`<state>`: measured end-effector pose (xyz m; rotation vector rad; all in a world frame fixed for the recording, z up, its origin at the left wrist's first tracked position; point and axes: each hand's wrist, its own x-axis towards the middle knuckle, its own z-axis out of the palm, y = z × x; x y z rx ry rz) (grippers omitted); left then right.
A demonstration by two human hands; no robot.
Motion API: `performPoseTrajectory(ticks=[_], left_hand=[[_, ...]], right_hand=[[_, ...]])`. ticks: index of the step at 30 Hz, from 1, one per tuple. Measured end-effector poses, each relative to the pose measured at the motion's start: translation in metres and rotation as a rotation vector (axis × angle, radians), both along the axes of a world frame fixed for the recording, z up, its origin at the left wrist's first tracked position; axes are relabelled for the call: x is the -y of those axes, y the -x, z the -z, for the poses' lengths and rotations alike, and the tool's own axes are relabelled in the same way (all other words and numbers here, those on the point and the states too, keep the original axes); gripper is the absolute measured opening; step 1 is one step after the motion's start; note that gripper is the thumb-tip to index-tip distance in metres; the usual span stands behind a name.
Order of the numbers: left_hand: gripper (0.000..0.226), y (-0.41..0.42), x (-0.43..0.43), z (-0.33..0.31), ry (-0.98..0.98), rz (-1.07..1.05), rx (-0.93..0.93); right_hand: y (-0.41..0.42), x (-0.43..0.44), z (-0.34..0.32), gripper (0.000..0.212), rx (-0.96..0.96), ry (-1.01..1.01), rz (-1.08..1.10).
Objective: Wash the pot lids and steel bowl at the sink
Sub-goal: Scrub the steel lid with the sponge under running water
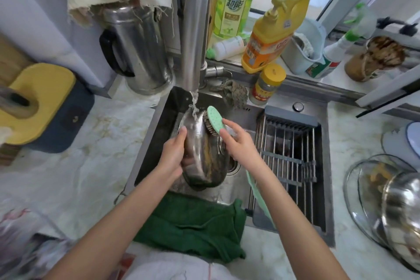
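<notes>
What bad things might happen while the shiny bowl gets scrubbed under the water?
The wet steel bowl is tilted on edge, held only by the left hand, so it might slip into the sink. Water from the tap hits its curved side and may splash the counter.

Mint-green dotted brush (215,120), dark green towel (200,225) (yellow-capped jar (267,84) behind)

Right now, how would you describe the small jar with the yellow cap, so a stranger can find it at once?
Start at the tall steel faucet behind the sink. To its right, on the sink's back ledge, stands the small jar, just in front of the big orange pump bottle. It is the shortest upright container there, with a flat yellow cap and a red label.
</notes>
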<state>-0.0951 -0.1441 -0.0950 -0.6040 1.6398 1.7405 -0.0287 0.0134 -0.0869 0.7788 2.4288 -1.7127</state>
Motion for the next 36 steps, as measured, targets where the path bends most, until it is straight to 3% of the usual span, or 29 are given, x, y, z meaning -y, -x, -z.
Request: performPoseTrajectory(ticks=[4,6,8,12,18,23,28,33,36], left_hand=[[0.039,0.007,0.002,-0.002,0.030,0.031,-0.010],[0.038,0.011,0.001,-0.002,0.049,0.025,-0.016],[0.039,0.019,0.000,-0.001,0.062,-0.046,0.061],[0.058,0.039,0.002,0.004,0.064,-0.131,0.200],[0.052,0.038,-0.004,0.008,0.096,-0.151,0.237],[0.071,0.048,0.008,0.020,0.099,-0.206,0.297],[0.059,0.050,-0.001,0.017,0.056,-0.178,0.267],[0.063,0.050,0.000,0.020,0.062,-0.230,0.294],[0.056,0.047,0.000,0.021,0.057,-0.225,0.279]], right_hand=[[0.015,0.012,-0.001,0.030,0.013,-0.219,-0.031],[0.030,0.019,-0.006,0.035,-0.011,-0.334,-0.040],[0.033,0.031,-0.007,0.046,-0.030,-0.362,-0.100],[-0.001,0.056,-0.006,0.046,-0.027,-0.452,-0.254],[0.058,0.049,-0.005,0.048,0.042,-0.562,-0.172],[-0.011,0.054,-0.012,0.051,0.193,-0.601,-0.384],[0.065,0.049,-0.025,0.048,0.104,-0.751,-0.321],[-0.007,0.056,-0.035,0.053,0.226,-0.778,-0.466],[0.011,0.052,-0.030,0.051,0.197,-0.825,-0.429]])
